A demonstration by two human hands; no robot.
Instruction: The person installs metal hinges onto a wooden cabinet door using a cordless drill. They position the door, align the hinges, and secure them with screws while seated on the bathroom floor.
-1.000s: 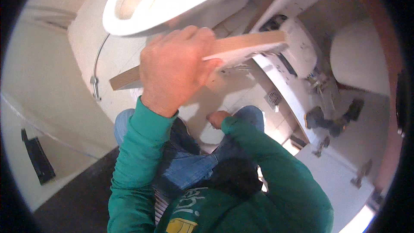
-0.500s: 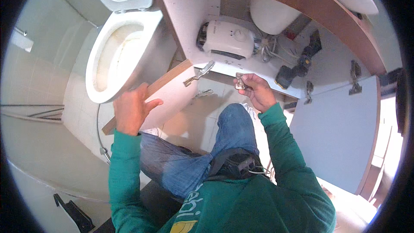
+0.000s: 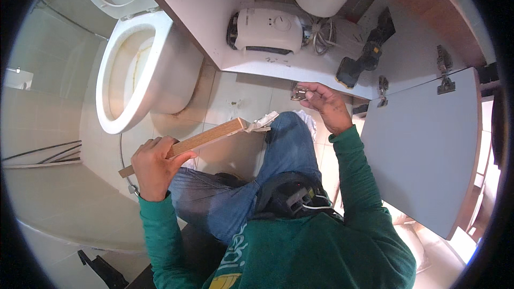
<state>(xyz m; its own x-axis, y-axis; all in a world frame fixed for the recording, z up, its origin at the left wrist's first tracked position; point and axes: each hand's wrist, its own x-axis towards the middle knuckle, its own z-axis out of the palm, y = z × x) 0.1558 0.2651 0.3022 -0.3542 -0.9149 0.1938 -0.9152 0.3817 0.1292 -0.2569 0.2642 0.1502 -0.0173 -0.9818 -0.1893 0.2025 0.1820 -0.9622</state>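
A loose cabinet door (image 3: 211, 135) with a wood-grain edge is seen almost edge-on above my lap. My left hand (image 3: 155, 163) is closed around its near left end, the thumb along the inner face. Metal hinges (image 3: 261, 122) stick out from the door's far right end, close to my knee. My right hand (image 3: 327, 108) pinches a small metal hinge piece (image 3: 300, 93) between thumb and fingers, just in front of the cabinet's bottom edge. The open vanity cabinet (image 3: 300, 77) lies ahead, its white floor strewn with small bits.
Inside the cabinet are a white box-shaped appliance with a dial (image 3: 270, 31), coiled hoses (image 3: 323, 37) and a black cordless drill (image 3: 367, 56). Another door (image 3: 420, 144) hangs open at right on two hinges. A toilet (image 3: 126, 75) stands at left. A screw-like bit (image 3: 233, 103) lies on the floor tiles.
My left hand has lowered and tilted the loose door, so its edge now faces up and its hinge end sits nearer my knee. My right hand keeps the hinge piece. The view has shifted.
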